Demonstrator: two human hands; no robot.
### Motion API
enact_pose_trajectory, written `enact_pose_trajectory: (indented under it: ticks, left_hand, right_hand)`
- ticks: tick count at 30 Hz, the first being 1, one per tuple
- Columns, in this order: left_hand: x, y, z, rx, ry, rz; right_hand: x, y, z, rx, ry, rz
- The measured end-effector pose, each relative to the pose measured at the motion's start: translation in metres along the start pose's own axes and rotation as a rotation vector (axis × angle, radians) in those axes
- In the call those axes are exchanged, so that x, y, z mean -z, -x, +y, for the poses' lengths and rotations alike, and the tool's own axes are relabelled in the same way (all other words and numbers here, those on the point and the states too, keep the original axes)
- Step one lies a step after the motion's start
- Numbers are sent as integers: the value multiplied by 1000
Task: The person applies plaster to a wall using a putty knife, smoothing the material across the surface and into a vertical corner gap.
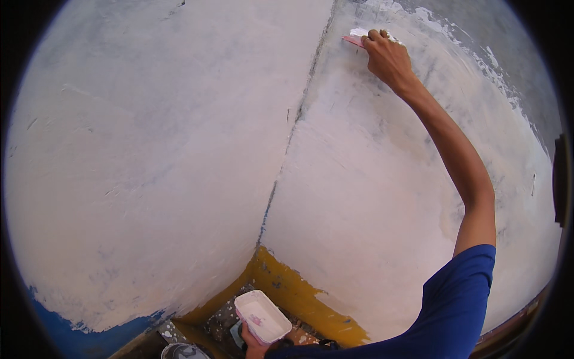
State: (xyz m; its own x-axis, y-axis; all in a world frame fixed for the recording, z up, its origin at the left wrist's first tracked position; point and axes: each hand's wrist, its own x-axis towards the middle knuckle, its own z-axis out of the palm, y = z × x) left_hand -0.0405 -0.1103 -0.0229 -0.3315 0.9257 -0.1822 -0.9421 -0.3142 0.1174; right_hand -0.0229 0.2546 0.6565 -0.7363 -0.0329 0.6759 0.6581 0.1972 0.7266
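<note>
- Walls meet in a corner, and in the head view the left wall (149, 161) is broad and chalky, smeared off-white with cloudy grey patches and small nicks.
- The right wall (365, 197) has a similar coat, streaked with curved strokes; toward the upper right it ends in a ragged, crusty edge against bare grey.
- A rough dark seam (308, 87) runs between them, slanting down to a yellow band (299, 293) with chipped patches.
- Low on the left wall, a blue strip (95, 344) shows beneath the coat's torn edge.
- The right hand (390, 60) is reached high, its fingers bent closely around a scraper (353, 40), thin and reddish-pink, with white paste (359, 32) on it. The scraper is at the right wall, just beside the seam; whether its edge presses there I cannot tell.
- The left hand (253, 346), low near the corner, is partly curled and grips the near side of a tray (276, 311), shallow, rectangular and round-cornered, smudged pink inside. Its fingers underneath are hidden.
- A round bucket (182, 350) stands left of the tray, cut off by the lower edge.
- A smooth blue sleeve (457, 293) covers the right upper arm.
</note>
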Motion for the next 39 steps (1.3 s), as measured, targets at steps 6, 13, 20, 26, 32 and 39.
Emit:
enact_pose_trajectory:
  ticks: [6,13,20,26,32,39]
  left_hand:
    - [-11,2,5,54,-96,27]
    - [-14,0,7,86,-109,-7]
    - [3,0,13,87,-98,20]
    - [13,3,7,107,-35,-32]
    - [3,5,4,86,-107,-17]
    - [-4,2,6,129,-91,-60]
  right_hand:
    - [8,77,-92,93,-289,-133]
    - [-16,76,-26,-58,56,119]
    - [41,67,-68,-192,-366,-58]
    - [45,18,54,-324,24,180]
    - [-1,78,-66,-43,-41,-19]
    - [21,59,-70,-104,-318,14]
